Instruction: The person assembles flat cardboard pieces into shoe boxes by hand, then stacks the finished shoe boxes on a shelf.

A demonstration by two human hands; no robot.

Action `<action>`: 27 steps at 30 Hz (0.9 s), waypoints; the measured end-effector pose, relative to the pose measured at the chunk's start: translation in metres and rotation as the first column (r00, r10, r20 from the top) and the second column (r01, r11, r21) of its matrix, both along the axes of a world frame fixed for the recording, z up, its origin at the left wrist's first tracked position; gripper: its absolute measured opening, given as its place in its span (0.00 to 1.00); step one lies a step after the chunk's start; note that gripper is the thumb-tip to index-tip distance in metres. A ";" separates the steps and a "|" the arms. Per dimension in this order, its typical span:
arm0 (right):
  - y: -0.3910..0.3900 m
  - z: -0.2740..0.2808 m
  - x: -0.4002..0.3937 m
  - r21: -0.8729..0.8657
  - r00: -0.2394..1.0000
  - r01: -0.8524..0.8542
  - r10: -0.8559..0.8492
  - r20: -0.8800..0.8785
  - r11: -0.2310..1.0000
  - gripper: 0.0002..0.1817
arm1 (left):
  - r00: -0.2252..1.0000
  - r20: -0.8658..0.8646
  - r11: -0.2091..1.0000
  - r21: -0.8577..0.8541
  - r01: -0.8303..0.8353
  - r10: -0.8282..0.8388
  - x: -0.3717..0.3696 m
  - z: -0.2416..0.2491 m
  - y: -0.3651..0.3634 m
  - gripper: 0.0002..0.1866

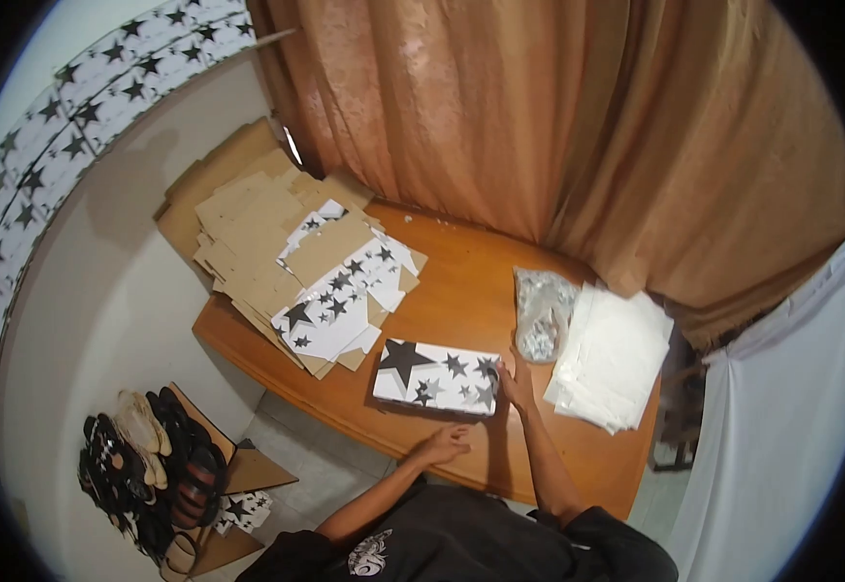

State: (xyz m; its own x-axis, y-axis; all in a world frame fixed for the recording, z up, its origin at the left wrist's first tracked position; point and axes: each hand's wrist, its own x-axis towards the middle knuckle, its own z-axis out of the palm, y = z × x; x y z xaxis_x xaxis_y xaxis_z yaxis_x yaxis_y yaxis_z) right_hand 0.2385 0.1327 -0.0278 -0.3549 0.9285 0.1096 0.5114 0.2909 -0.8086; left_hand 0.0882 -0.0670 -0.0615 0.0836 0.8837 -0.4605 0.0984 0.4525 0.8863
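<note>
A closed white cardboard box (452, 380) printed with black and grey stars lies on the wooden table in front of me. Against its right end rests my right hand (514, 382), with the fingers stretched along that side and not wrapped round it. My left hand (444, 445) is just in front of the box's near edge, low over the table edge and apart from the box. Its fingers are loosely extended, with nothing seen in them.
A pile of flat cardboard pieces (248, 228), some star-printed, covers the table's left end. To the right are a clear plastic bag (542, 315) of small items and a stack of white sheets (612, 359). Shoes (156, 466) fill an open carton on the floor. Brown curtains (461, 116) hang behind.
</note>
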 end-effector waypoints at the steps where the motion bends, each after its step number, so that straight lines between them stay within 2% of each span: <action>1: 0.012 -0.023 0.001 -0.145 0.992 -0.037 0.019 -0.123 0.989 0.35 | 0.994 0.093 0.998 0.015 -0.062 0.061 0.017 -0.007 0.003 0.34; 2: 0.020 -0.039 0.002 -0.287 0.971 -0.093 0.022 -0.240 0.953 0.37 | 0.975 0.188 0.992 0.024 -0.123 0.116 0.027 -0.011 0.008 0.41; 3: 0.021 -0.049 0.005 -0.321 0.970 -0.147 0.073 -0.231 0.936 0.39 | 0.974 0.179 0.988 0.041 -0.151 0.141 0.034 -0.011 0.012 0.41; 4: 0.023 -0.044 0.005 -0.353 0.966 -0.202 0.127 -0.223 0.913 0.42 | 0.972 0.191 0.990 0.005 -0.140 0.136 0.040 -0.007 0.016 0.48; 5: 0.021 -0.039 0.007 -0.402 0.982 -0.184 0.146 -0.123 0.897 0.41 | 0.969 0.204 0.991 -0.031 -0.134 0.137 0.047 -0.003 0.020 0.55; 6: 0.020 -0.044 0.010 -0.388 0.973 -0.226 0.188 -0.135 0.894 0.41 | 0.966 0.192 0.985 -0.016 -0.174 0.174 0.053 0.005 0.019 0.55; 8: 0.021 -0.060 0.013 -0.471 0.866 -0.385 0.135 -0.482 0.794 0.38 | 0.955 0.173 0.970 -0.065 -0.232 0.240 0.061 0.020 0.018 0.57; 10: 0.005 -0.039 0.019 -0.435 0.760 -0.472 0.105 -0.641 0.767 0.37 | 0.926 0.184 0.944 -0.084 -0.320 0.330 0.067 0.018 0.008 0.59; 12: -0.004 -0.014 0.022 -0.460 0.750 -0.525 0.134 -0.648 0.716 0.37 | 0.845 0.103 0.845 -0.188 -0.501 0.525 0.078 0.037 -0.010 0.57; 14: -0.013 -0.024 0.028 -0.419 0.772 -0.572 0.291 -0.565 0.705 0.39 | 0.774 0.046 0.768 -0.172 -0.616 0.631 0.080 0.032 -0.027 0.55; 15: -0.018 -0.026 0.028 -0.412 0.757 -0.596 0.311 -0.575 0.689 0.39 | 0.760 0.014 0.760 -0.030 -0.649 0.649 0.079 0.036 -0.036 0.57; 17: -0.027 -0.025 0.027 -0.111 0.695 -0.688 0.607 -0.385 0.717 0.48 | 0.700 -0.093 0.696 0.253 -0.672 0.708 0.075 0.024 -0.052 0.58; 18: -0.032 -0.013 0.023 -0.099 0.675 -0.707 0.627 -0.389 0.700 0.48 | 0.680 -0.096 0.677 0.265 -0.686 0.727 0.073 0.027 -0.052 0.58; 20: -0.052 0.013 0.019 -0.253 0.676 -0.719 0.567 -0.471 0.647 0.51 | 0.554 -0.021 0.524 0.356 -0.774 0.832 0.073 0.037 -0.058 0.53; 21: -0.057 0.017 0.014 -0.219 0.651 -0.736 0.581 -0.488 0.641 0.53 | 0.488 0.020 0.442 0.394 -0.806 0.873 0.072 0.043 -0.064 0.50; 22: -0.061 0.017 0.006 -0.217 0.634 -0.754 0.598 -0.491 0.621 0.53 | 0.465 0.017 0.421 0.396 -0.816 0.885 0.070 0.049 -0.069 0.50; 24: -0.068 0.018 -0.006 -0.110 0.644 -0.748 0.675 -0.360 0.655 0.54 | 0.314 -0.341 0.453 0.500 -0.738 0.886 0.064 0.062 -0.079 0.43; 25: -0.073 0.031 -0.014 -0.015 0.623 -0.755 0.709 -0.330 0.656 0.54 | 0.225 -0.467 0.469 0.512 -0.720 0.855 0.067 0.091 -0.084 0.37; 26: -0.079 0.040 -0.020 -0.021 0.608 -0.771 0.725 -0.324 0.637 0.54 | 0.208 -0.465 0.451 0.506 -0.736 0.861 0.066 0.095 -0.091 0.37; 27: -0.086 0.049 -0.029 -0.055 0.582 -0.792 0.724 -0.371 0.608 0.54 | 0.143 -0.413 0.361 0.519 -0.775 0.900 0.063 0.097 -0.100 0.36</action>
